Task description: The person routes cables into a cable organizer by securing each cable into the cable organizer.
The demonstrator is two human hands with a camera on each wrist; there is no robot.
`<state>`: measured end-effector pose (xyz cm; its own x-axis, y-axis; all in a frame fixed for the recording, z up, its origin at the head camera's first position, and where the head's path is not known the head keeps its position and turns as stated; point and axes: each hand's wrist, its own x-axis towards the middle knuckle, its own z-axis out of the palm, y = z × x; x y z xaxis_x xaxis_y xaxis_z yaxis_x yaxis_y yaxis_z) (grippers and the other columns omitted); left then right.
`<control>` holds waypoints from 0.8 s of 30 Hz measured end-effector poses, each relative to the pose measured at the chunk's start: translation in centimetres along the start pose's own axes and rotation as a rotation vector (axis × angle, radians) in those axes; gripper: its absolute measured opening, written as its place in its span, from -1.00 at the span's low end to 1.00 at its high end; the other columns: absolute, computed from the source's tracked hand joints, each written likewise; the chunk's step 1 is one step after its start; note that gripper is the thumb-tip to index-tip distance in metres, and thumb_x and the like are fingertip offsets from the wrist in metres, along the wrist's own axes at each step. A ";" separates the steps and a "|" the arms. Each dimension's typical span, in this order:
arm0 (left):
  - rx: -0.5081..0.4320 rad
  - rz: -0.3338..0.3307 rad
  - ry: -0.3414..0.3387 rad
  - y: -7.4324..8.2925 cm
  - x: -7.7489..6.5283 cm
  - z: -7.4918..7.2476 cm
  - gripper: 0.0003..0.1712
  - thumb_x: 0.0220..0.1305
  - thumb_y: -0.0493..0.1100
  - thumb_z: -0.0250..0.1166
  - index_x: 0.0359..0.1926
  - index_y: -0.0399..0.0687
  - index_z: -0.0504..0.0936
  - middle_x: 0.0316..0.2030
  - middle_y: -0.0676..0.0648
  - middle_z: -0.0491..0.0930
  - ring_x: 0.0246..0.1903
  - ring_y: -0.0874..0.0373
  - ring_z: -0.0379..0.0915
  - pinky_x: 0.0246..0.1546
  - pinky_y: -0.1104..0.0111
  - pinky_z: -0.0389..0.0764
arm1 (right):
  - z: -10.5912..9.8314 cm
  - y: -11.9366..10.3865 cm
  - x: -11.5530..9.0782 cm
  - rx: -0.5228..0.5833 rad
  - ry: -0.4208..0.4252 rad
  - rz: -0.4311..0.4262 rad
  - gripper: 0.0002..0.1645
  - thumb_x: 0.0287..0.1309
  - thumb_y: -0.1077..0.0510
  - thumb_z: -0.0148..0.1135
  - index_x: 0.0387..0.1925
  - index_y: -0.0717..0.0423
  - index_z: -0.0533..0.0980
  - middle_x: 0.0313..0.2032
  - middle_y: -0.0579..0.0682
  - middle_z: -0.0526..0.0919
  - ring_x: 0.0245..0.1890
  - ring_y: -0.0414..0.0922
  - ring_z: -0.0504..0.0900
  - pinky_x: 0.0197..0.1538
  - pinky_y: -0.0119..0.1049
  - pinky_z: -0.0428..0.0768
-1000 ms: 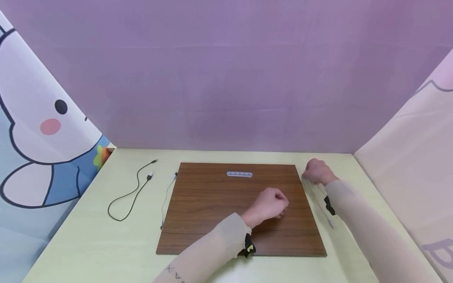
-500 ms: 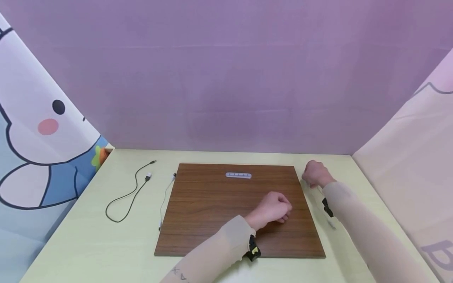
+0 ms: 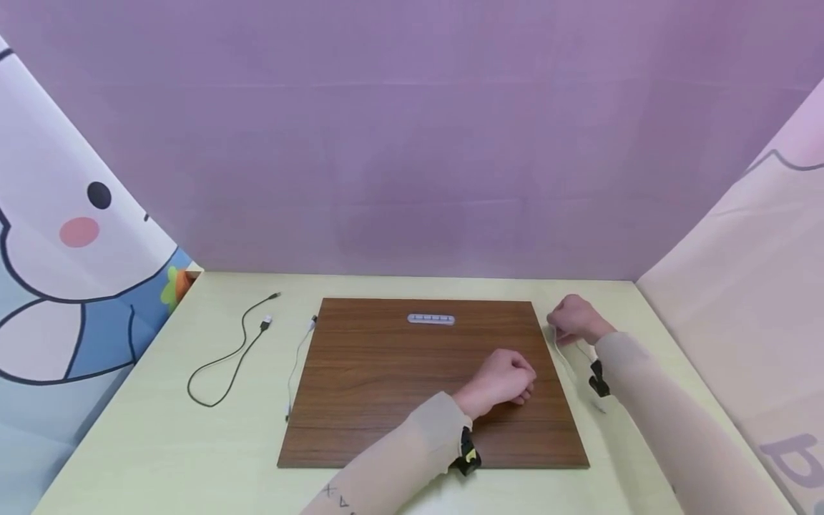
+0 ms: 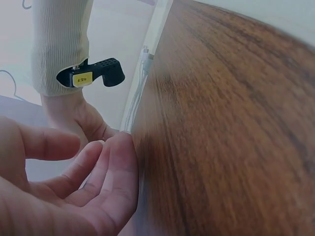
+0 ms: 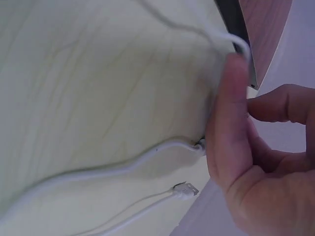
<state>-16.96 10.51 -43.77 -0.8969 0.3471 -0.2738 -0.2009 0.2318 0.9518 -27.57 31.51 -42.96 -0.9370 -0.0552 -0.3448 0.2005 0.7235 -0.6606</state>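
In the head view my right hand [image 3: 575,319] is beside the far right corner of a brown wooden board [image 3: 386,386], holding a thin white cable [image 3: 563,361]. The right wrist view shows the white cable [image 5: 110,171] running behind the fingers, and a strand bending around the fingertips. A white cable plug [image 5: 185,190] lies on the table below that hand. My left hand [image 3: 502,379] hovers over the right part of the board, fingers loosely curled and holding nothing. From the left wrist, a white plug [image 4: 146,60] shows along the board's edge.
On the left of the table lies a black USB cable [image 3: 219,361]. A short white cable [image 3: 297,365] runs along the board's left edge. A small pale slotted strip [image 3: 431,319] sits near the board's far edge. A purple curtain [image 3: 412,143] hangs behind.
My left hand has shifted slightly right and nearer. The right hand stays by the board's corner, and the white cable now curves up to its fingers. The head view has shifted a little.
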 end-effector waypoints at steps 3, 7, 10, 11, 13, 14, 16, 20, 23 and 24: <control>-0.016 0.010 -0.004 -0.1 0.2 0.1 -0.90 0.35 -0.35 0.23 -0.28 -0.28 0.66 -0.47 -0.09 0.59 -0.52 0.12 0.53 -0.42 0.32 0.67 | -0.1 0.0 -0.2 0.054 -0.013 0.003 -0.79 0.29 0.28 0.00 -0.45 0.30 0.45 -0.49 0.03 0.47 -0.42 -0.07 0.58 -0.20 -0.17 0.73; -0.040 0.025 -0.006 -0.4 0.6 0.3 -0.90 0.35 -0.35 0.22 -0.24 -0.28 0.67 -0.44 -0.08 0.60 -0.48 0.14 0.56 -0.36 0.33 0.68 | -0.1 0.0 -0.5 0.119 -0.018 -0.012 -0.85 0.30 0.25 0.01 -0.36 0.27 0.42 -0.54 -0.04 0.43 -0.39 -0.09 0.56 -0.17 -0.17 0.72; -0.056 0.038 -0.007 -0.4 1.0 0.7 -0.89 0.35 -0.33 0.22 -0.21 -0.27 0.67 -0.41 -0.06 0.61 -0.43 0.15 0.57 -0.31 0.34 0.68 | -0.2 0.0 -0.7 0.150 -0.023 -0.022 -0.77 0.31 0.25 0.00 -0.15 0.39 0.43 -0.50 -0.03 0.44 -0.38 -0.09 0.56 -0.16 -0.17 0.71; -0.069 0.039 -0.009 -0.4 1.2 0.9 -0.89 0.34 -0.33 0.23 -0.18 -0.27 0.67 -0.40 -0.06 0.61 -0.41 0.14 0.57 -0.28 0.33 0.68 | -0.2 0.0 -0.7 0.156 -0.027 -0.024 -0.73 0.31 0.25 0.00 -0.11 0.41 0.42 -0.48 -0.02 0.45 -0.37 -0.09 0.55 -0.15 -0.17 0.70; -0.111 0.031 -0.017 -0.3 1.5 1.3 -0.86 0.33 -0.34 0.24 -0.13 -0.29 0.65 -0.36 -0.06 0.61 -0.36 0.11 0.59 -0.22 0.29 0.69 | -0.3 -0.1 -0.7 0.158 -0.028 -0.017 -0.74 0.30 0.25 -0.01 -0.12 0.41 0.42 -0.45 -0.01 0.44 -0.37 -0.10 0.52 -0.16 -0.19 0.69; -0.141 0.022 -0.024 -0.3 1.7 1.6 -0.83 0.32 -0.35 0.24 -0.10 -0.30 0.64 -0.34 -0.06 0.61 -0.33 0.09 0.60 -0.18 0.27 0.70 | -0.3 -0.1 -0.7 0.159 -0.028 -0.014 -0.77 0.30 0.25 -0.01 -0.15 0.38 0.42 -0.44 -0.01 0.44 -0.37 -0.11 0.51 -0.16 -0.20 0.69; -0.211 -0.002 -0.040 -0.2 1.9 2.2 -0.78 0.30 -0.37 0.25 -0.04 -0.32 0.62 -0.30 -0.09 0.62 -0.28 0.05 0.63 -0.12 0.23 0.70 | -0.3 -0.3 -0.7 0.160 -0.030 -0.017 -0.84 0.28 0.25 -0.02 -0.24 0.32 0.41 -0.45 -0.02 0.43 -0.38 -0.12 0.50 -0.17 -0.22 0.68; -0.323 -0.047 -0.069 0.0 2.3 3.3 -0.66 0.26 -0.40 0.26 0.07 -0.34 0.59 -0.27 -0.14 0.64 -0.24 0.02 0.66 -0.07 0.19 0.69 | -0.4 -0.6 -0.7 0.173 -0.035 -0.026 -0.89 0.25 0.26 -0.02 -0.40 0.20 0.38 -0.47 -0.04 0.42 -0.41 -0.14 0.49 -0.18 -0.20 0.69; -0.353 -0.057 -0.084 0.2 2.3 3.7 -0.59 0.27 -0.40 0.26 0.14 -0.33 0.56 -0.26 -0.14 0.65 -0.24 0.03 0.66 -0.07 0.17 0.70 | -0.3 -0.9 -0.8 0.180 -0.042 -0.022 -0.89 0.25 0.26 -0.01 -0.40 0.21 0.39 -0.46 -0.02 0.44 -0.41 -0.12 0.51 -0.18 -0.18 0.69; -0.359 -0.055 -0.087 0.2 2.3 3.7 -0.57 0.26 -0.40 0.26 0.17 -0.32 0.55 -0.26 -0.14 0.65 -0.25 0.03 0.66 -0.08 0.17 0.70 | -0.3 -1.0 -0.9 0.179 -0.047 -0.023 -0.88 0.25 0.26 -0.01 -0.36 0.26 0.42 -0.44 0.00 0.46 -0.40 -0.11 0.52 -0.18 -0.17 0.69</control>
<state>-17.62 14.76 -44.69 -0.8470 0.4227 -0.3222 -0.3872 -0.0754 0.9189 -27.03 31.05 -41.78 -0.9286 -0.1055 -0.3559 0.2305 0.5876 -0.7756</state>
